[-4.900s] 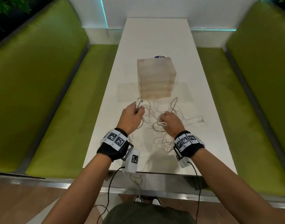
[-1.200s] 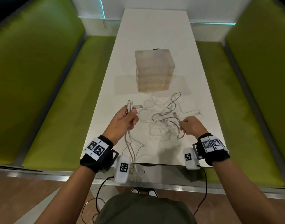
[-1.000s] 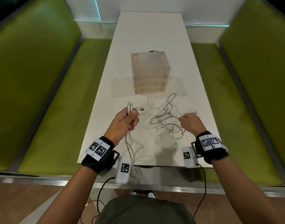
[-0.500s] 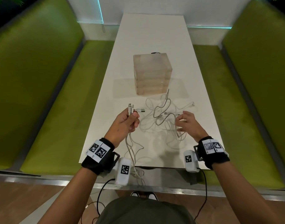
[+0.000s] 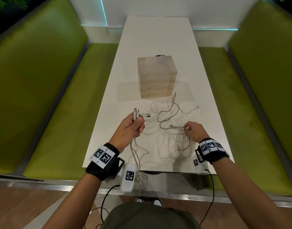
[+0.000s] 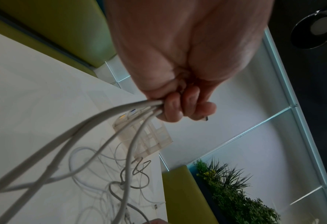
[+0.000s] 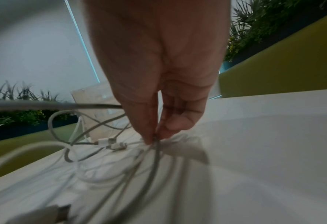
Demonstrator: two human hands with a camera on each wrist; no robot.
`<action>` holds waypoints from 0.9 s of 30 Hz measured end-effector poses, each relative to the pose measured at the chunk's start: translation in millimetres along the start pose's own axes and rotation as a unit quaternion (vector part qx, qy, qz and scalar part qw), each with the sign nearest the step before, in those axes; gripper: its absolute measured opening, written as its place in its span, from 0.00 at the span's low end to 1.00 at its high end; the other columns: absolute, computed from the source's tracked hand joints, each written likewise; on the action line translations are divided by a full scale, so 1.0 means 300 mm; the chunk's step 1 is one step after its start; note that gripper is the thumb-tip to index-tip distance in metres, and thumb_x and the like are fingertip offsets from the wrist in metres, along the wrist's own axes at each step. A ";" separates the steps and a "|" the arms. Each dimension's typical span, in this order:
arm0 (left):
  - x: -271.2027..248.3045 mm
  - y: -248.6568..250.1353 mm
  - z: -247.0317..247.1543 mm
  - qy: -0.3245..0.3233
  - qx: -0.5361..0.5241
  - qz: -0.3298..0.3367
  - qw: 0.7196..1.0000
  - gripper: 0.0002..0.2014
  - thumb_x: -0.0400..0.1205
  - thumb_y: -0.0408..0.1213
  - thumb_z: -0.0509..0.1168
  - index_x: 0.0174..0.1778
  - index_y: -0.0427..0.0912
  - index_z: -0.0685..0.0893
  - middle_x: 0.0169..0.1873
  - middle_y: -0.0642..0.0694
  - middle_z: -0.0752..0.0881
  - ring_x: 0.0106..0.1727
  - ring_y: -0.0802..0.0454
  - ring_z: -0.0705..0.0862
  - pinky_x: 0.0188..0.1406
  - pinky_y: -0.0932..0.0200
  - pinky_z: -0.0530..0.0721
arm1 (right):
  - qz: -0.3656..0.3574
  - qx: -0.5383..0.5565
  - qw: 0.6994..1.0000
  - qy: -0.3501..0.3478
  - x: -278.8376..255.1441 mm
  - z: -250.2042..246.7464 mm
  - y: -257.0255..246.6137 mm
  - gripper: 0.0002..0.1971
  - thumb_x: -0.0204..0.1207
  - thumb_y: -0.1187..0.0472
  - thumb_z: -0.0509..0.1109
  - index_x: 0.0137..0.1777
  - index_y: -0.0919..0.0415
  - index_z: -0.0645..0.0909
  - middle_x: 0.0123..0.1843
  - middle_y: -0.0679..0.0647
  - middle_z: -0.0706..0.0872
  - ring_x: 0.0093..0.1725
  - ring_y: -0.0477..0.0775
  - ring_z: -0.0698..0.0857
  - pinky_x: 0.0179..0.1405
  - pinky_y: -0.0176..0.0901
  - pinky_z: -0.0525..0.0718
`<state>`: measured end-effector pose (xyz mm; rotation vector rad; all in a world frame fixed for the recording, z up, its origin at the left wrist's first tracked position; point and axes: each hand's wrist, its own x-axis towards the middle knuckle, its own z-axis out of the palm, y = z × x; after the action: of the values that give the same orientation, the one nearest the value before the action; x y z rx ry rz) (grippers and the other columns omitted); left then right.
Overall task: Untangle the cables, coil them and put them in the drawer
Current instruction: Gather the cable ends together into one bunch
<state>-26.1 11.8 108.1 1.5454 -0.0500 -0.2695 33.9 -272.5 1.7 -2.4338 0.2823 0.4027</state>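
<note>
The left hand (image 5: 131,128) grips several cable ends (image 5: 136,113); the right hand (image 5: 195,131) pinches strands of the tangle (image 5: 171,129). Which cable is which stays unclear; the drawer unit (image 5: 157,76) looks hazy.

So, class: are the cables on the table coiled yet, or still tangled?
Still tangled. The cables sprawl in crossing loops on the table; the left hand grips several ends, the right hand pinches strands.

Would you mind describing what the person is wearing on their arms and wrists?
Both forearms are bare, with no sleeves. Each wrist carries a black band topped with white squares printed with black square-pattern markers. A small white box with its own marker hangs under each wrist, and a thin black cable trails back from it.
</note>
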 end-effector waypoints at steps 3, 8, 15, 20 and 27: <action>-0.001 -0.002 -0.002 0.002 -0.004 0.000 1.000 0.09 0.88 0.37 0.54 0.43 0.40 0.75 0.26 0.51 0.75 0.23 0.62 0.68 0.27 0.68 0.69 | 0.027 0.011 0.999 0.022 0.009 -0.009 -0.016 0.10 0.75 0.66 0.67 0.55 0.64 0.82 0.50 0.59 0.84 0.53 0.62 0.83 0.50 0.45 0.78; 0.006 -0.004 0.000 0.007 -0.008 0.004 1.000 0.10 0.88 0.36 0.54 0.43 0.40 0.75 0.27 0.49 0.75 0.23 0.62 0.68 0.27 0.68 0.68 | 0.011 0.136 0.987 0.083 0.013 -0.076 -0.029 0.11 0.75 0.64 0.69 0.57 0.65 0.82 0.45 0.58 0.85 0.42 0.58 0.84 0.52 0.52 0.85; 0.048 0.004 0.047 0.045 -0.015 0.036 0.998 0.10 0.89 0.35 0.52 0.44 0.41 0.74 0.29 0.49 0.83 0.25 0.59 0.74 0.28 0.67 0.73 | -0.144 0.302 0.942 0.000 -0.167 -0.229 -0.256 0.07 0.76 0.72 0.70 0.50 0.65 0.76 0.40 0.56 0.83 0.34 0.49 0.83 0.32 0.35 0.85; 0.111 0.024 0.126 0.067 -0.071 0.045 0.994 0.09 0.89 0.35 0.52 0.55 0.35 0.76 0.44 0.40 0.90 0.43 0.47 0.89 0.43 0.56 0.85 | -0.209 0.331 0.918 -0.055 -0.246 -0.191 -0.443 0.12 0.71 0.74 0.74 0.50 0.66 0.75 0.33 0.57 0.85 0.30 0.47 0.85 0.34 0.39 0.86; 0.107 0.030 0.145 0.058 -0.144 0.039 0.987 0.11 0.89 0.35 0.51 0.58 0.33 0.76 0.55 0.35 0.87 0.56 0.42 0.88 0.58 0.49 0.85 | -0.229 0.345 0.910 0.034 -0.245 -0.070 -0.500 0.08 0.68 0.69 0.77 0.40 0.58 0.82 0.36 0.55 0.88 0.38 0.51 0.88 0.44 0.51 0.88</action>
<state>-2.3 -37.3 113.8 1.2651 0.0188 -0.1178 14.8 -163.1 128.5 -1.7343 -0.1151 -0.0065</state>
